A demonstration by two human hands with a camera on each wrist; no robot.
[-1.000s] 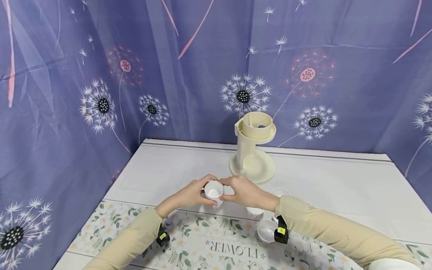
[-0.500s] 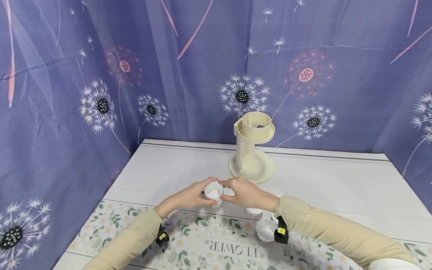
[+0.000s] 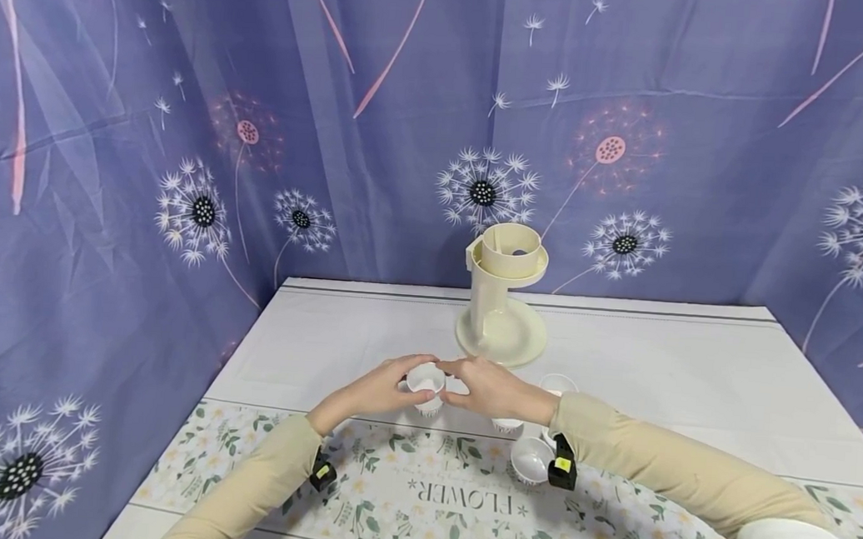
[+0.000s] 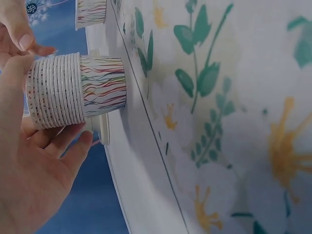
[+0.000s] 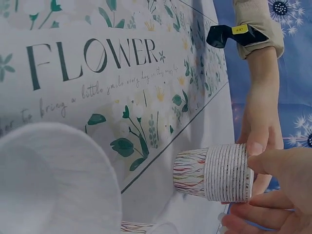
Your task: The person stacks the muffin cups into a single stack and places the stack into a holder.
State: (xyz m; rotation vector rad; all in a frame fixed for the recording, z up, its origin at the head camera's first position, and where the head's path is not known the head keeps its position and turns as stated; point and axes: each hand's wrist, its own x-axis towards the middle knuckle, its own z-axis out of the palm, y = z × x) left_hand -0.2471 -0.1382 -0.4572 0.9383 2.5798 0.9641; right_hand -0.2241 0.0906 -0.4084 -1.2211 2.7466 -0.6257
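1. Currently obs.: tapered stack of nested white paper cups [image 4: 77, 90], rolled rims forming tight, even ridges; exposed lower wall smooth, printed w/ wavy multicolour lines.
2. Stack pos.: upright, mouth up, btwn both hands; base at tablecloth level, actual contact can't be confirmed.
3. L hand [image 3: 381, 387]: thumb on near side of rims, other fingers bent round far side, pinching upper, ridged part.
4. R hand [image 3: 494, 388]: thumb at topmost rims, fingers curved behind; pinches stack opp. L hand. Grip pressure can't be told.
5. Cream plastic-looking stand [image 3: 488, 303]: smooth round column, shallow dished base, cylindrical holder on top; just beyond hands, apart from stack.
6. Loose white round cup [image 3: 531, 460]: mouth up, glossy interior, next to R wrist; other white cups nearby, partly hidden by R forearm.
7. White tablecloth [image 3: 367, 323]: flat, w/ floral band & "FLOWER" lettering. Backdrop: blue-purple fabric curtain [image 3: 400, 175], dandelion print, soft folds & creases.
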